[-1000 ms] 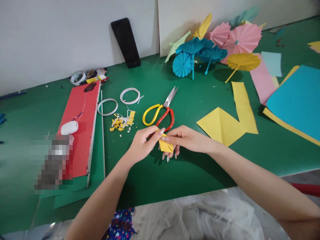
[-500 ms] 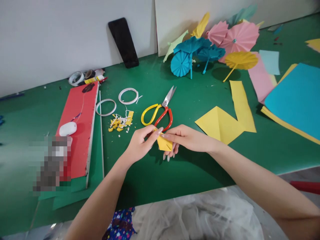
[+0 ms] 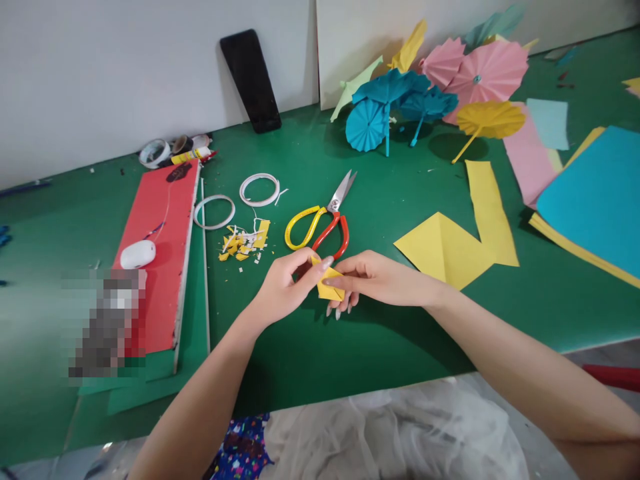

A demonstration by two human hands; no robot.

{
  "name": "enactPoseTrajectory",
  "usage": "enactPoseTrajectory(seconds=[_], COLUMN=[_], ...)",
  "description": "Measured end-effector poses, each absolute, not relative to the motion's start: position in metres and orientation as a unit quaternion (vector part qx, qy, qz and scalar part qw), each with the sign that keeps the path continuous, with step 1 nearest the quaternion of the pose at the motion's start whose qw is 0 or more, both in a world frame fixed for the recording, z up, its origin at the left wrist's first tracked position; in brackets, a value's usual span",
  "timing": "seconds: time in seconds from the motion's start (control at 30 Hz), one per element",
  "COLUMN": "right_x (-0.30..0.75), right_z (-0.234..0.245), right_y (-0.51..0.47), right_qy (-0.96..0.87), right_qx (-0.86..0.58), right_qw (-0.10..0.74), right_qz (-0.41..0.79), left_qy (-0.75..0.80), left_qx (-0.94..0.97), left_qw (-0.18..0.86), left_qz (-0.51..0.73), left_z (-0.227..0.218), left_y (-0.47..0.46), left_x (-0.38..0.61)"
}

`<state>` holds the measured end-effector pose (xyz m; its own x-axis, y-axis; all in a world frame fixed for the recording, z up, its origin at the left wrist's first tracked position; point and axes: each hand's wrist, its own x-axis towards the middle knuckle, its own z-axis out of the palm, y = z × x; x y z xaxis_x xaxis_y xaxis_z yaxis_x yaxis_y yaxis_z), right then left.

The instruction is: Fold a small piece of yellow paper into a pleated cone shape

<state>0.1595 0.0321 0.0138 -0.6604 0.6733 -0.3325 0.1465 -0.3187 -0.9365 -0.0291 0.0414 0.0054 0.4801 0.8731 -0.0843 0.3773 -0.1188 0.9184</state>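
Note:
A small folded piece of yellow paper [image 3: 327,291] is held between my two hands above the green table. My left hand [image 3: 293,281] pinches its upper left edge, thumb on top. From the right, my right hand [image 3: 370,277] grips it with the thumb across its face and the other fingers curled beneath. Just beyond my hands lie scissors [image 3: 341,208] with one yellow and one red handle, blades pointing away. Right of my right hand rests a creased yellow paper sheet [image 3: 440,250], beside a yellow strip [image 3: 493,213].
Left are two tape rolls [image 3: 259,190], paper scraps [image 3: 240,243] and a red board [image 3: 160,267] bearing a white mouse-like object [image 3: 138,255]. Paper umbrellas [image 3: 370,125] stand at the back, near a black phone [image 3: 251,80] against the wall. Blue sheets [image 3: 600,200] lie right.
My right thumb has slid down over the face of the folded yellow paper. Both hands still hold it. The whole view has shifted slightly.

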Motion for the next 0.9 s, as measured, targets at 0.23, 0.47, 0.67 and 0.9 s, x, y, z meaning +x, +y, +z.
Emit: enactPoseTrajectory(seconds=[0.23, 0.47, 0.67, 0.9], right_x=[0.1583, 0.1572, 0.1568, 0.1527], right_z=[0.0128, 0.0099, 0.0087, 0.0062], right_y=[0.0301, 0.0303, 0.0301, 0.0282], right_qy=[-0.549, -0.563, -0.556, -0.548], right_qx=[-0.357, -0.349, -0.363, -0.381], right_qw=[0.18, 0.209, 0.199, 0.212], right_qz=[0.734, 0.72, 0.721, 0.714], left_qy=[0.426, 0.421, 0.45, 0.468], left_qx=[0.712, 0.677, 0.691, 0.692], left_qw=[0.498, 0.546, 0.504, 0.49], left_qz=[0.252, 0.258, 0.257, 0.25], left_z=[0.0085, 0.0062, 0.0058, 0.0062], left_y=[0.0415, 0.0411, 0.0401, 0.0405], left_x=[-0.0282, -0.0279, -0.0277, -0.0248])
